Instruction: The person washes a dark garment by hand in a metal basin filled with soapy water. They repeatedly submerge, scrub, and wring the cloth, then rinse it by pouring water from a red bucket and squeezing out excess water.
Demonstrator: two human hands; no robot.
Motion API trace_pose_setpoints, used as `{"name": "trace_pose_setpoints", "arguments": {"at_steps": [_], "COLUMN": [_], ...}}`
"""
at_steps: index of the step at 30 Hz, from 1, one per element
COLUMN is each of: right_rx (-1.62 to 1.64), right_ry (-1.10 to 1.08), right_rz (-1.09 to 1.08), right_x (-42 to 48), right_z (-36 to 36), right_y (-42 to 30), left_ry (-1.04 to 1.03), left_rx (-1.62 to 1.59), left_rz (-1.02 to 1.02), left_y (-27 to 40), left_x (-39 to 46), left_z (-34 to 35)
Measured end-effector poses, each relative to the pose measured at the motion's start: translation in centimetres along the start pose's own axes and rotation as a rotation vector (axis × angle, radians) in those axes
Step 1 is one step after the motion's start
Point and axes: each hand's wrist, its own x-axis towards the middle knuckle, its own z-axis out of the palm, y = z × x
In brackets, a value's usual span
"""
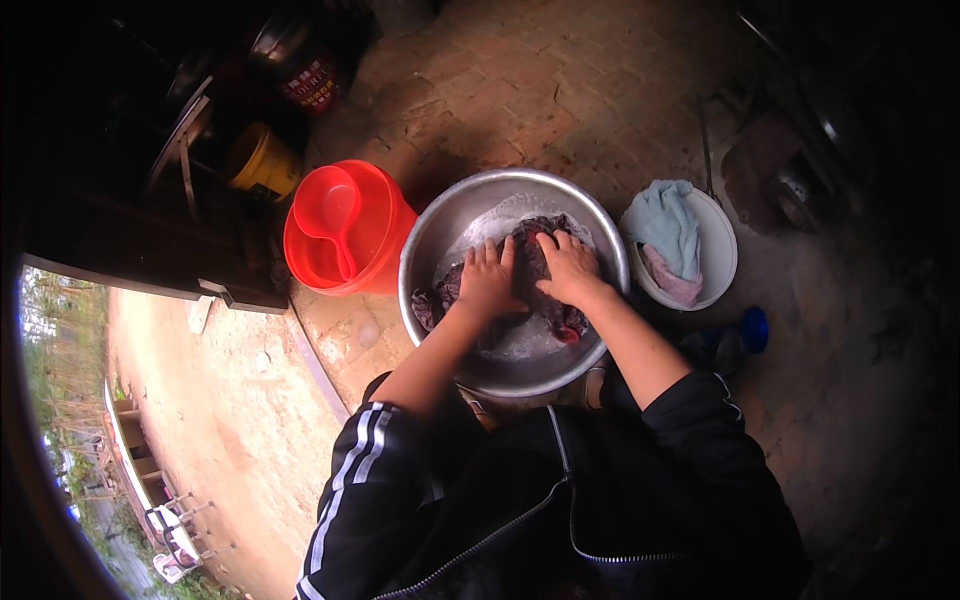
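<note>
A round metal basin point(512, 388) stands on the floor before me, with suds and a little cloudy water inside. Wet dark cloth point(534, 259) with some red parts lies bunched in it. My left hand point(489, 279) rests palm down on the cloth's left part, fingers spread and pointing away from me. On the right part of the cloth lies my right hand point(568, 266), its fingers also apart. Neither hand shows a grip on the cloth. The underside of both palms is hidden.
Left of the basin stands a red bucket point(382, 259) with a red dipper point(328, 201) across it. A yellow bucket point(264, 163) is behind. At the right, a white bucket point(720, 247) holds a light blue towel point(667, 225) and a pink cloth point(673, 279).
</note>
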Motion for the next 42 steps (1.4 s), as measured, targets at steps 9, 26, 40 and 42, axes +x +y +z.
{"name": "trace_pose_setpoints", "arguments": {"at_steps": [9, 26, 40, 42], "right_rx": [0.526, 2.314, 2.45, 2.427], "right_ry": [0.258, -0.515, -0.553, -0.596], "right_rz": [0.143, 0.191, 0.204, 0.181], "right_x": [2.5, -0.3, 0.1, 0.1], "right_z": [-2.0, -5.1, -3.0, -3.5], "right_y": [3.1, -4.6, -3.2, -3.2], "left_ry": [-0.229, 0.06, -0.188, -0.096], "left_rx": [-1.438, -1.873, -2.762, -2.703], "left_rz": [-0.352, -0.789, 0.086, 0.247], "left_y": [-4.6, -1.4, -2.9, -4.0], "left_x": [1.4, 7.5, 6.8, 7.6], "left_z": [-6.2, -10.5, -5.9, -4.4]}}
